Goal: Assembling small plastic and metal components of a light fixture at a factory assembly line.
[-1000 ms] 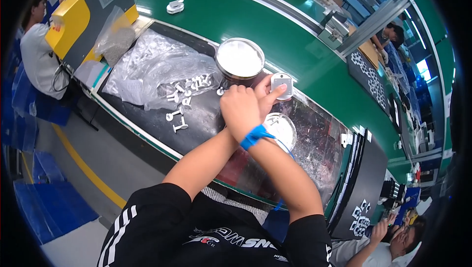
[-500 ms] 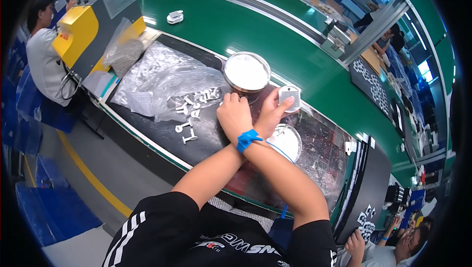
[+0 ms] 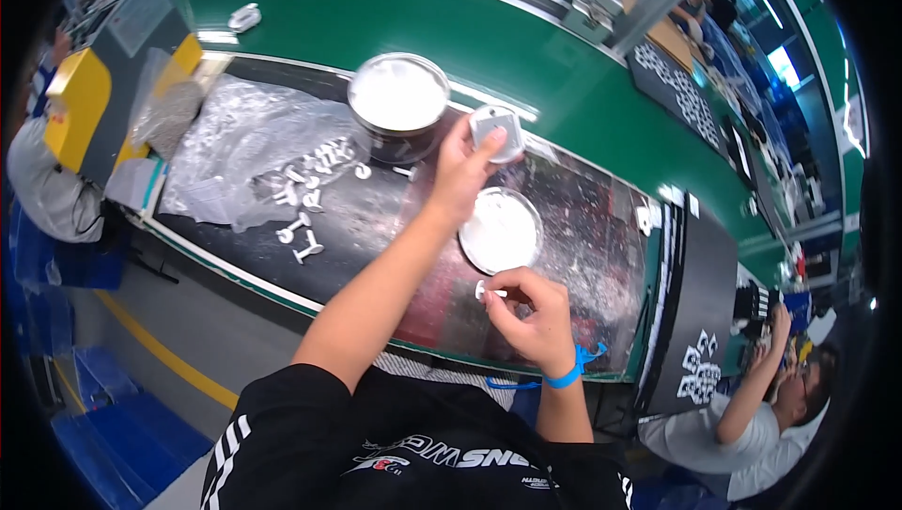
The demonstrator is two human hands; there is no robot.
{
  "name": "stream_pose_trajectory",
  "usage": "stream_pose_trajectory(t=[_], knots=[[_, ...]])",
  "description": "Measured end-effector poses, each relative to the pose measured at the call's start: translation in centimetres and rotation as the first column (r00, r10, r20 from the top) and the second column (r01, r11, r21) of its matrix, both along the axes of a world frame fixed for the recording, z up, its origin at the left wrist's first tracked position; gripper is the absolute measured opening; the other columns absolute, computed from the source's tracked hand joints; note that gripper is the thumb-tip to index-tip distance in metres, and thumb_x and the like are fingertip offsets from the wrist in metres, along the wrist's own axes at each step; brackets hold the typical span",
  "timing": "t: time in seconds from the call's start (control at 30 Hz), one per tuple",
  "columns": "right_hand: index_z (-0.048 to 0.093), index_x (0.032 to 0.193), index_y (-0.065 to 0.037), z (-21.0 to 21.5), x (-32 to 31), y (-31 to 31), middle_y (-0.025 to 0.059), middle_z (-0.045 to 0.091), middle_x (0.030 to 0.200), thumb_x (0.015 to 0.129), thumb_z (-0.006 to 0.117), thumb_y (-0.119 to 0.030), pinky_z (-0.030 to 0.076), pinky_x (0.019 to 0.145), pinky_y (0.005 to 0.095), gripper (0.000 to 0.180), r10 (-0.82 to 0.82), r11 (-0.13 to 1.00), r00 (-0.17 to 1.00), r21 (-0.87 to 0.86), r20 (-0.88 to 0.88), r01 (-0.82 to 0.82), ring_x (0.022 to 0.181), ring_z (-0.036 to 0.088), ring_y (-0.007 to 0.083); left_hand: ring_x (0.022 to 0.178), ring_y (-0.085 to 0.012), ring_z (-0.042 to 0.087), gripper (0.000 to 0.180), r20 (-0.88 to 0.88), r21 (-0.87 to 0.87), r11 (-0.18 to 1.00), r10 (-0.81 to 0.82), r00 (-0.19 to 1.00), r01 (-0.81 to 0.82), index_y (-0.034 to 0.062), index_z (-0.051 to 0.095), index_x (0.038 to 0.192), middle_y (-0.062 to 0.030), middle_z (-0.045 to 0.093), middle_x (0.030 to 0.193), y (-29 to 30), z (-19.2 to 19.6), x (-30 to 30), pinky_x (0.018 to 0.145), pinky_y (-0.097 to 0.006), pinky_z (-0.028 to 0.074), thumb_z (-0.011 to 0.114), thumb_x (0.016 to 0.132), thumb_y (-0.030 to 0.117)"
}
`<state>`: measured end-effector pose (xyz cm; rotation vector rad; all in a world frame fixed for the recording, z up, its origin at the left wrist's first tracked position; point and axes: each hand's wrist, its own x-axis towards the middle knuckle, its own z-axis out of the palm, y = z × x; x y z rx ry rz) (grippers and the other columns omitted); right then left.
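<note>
L hand [image 3: 458, 170] grips grey-white case [image 3: 509, 126], far side of round dish [image 3: 539, 233]; R hand [image 3: 542, 320] pinches white stemmed pc [image 3: 480, 290], near side; the two apart, seemingly unjoined; more loose pcs [image 3: 311, 198], desk [image 3: 601, 270] left.

A black short-sleeved shirt [image 3: 310, 435] carries white stripes [image 3: 232, 438] on its sleeves, white lettering [image 3: 489, 459] and a small red mark [image 3: 385, 463] on its chest, and a blue wristband [image 3: 564, 378] with a blue cord [image 3: 512, 384] circles the right wrist.
</note>
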<state>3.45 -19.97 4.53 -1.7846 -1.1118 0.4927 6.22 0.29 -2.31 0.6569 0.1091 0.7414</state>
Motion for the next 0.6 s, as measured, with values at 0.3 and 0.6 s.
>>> stream_pose_trajectory(t=[0.3, 0.6], knots=[[0.065, 0.095, -0.001, -5.9, 1.0, -6.2, 0.0130, 0.068, 0.089, 0.083, 0.069, 0.000, 0.051, 0.070, 0.0357, 0.012, -0.170, 0.980, 0.890, -0.025, 0.424, 0.199, 0.079, 0.064, 0.0301, 0.100, -0.0207, 0.067, 0.038, -0.069, 0.068, 0.997, -0.027, 0.997, 0.032, -0.0004, 0.048, 0.125, -0.0119, 0.064, 0.114, -0.9, -0.3, 0.6, 0.087, -0.035, 0.059, 0.065, 0.094, 0.014], [0.066, 0.087, -0.001, -6.5, 2.7, -6.6, 0.0112, 0.065, 0.084, 0.076, 0.073, 0.003, 0.049, 0.069, 0.0364, 0.013, -0.199, 0.975, 0.865, 0.009, 0.461, 0.220, 0.079, 0.061, 0.0283, 0.099, -0.0191, 0.066, 0.040, -0.055, 0.079, 0.997, -0.010, 0.998, 0.014, -0.0010, 0.047, 0.127, -0.0117, 0.064, 0.112, -0.4, -0.3, 0.4, 0.087, -0.036, 0.059, 0.065, 0.094, 0.015]])
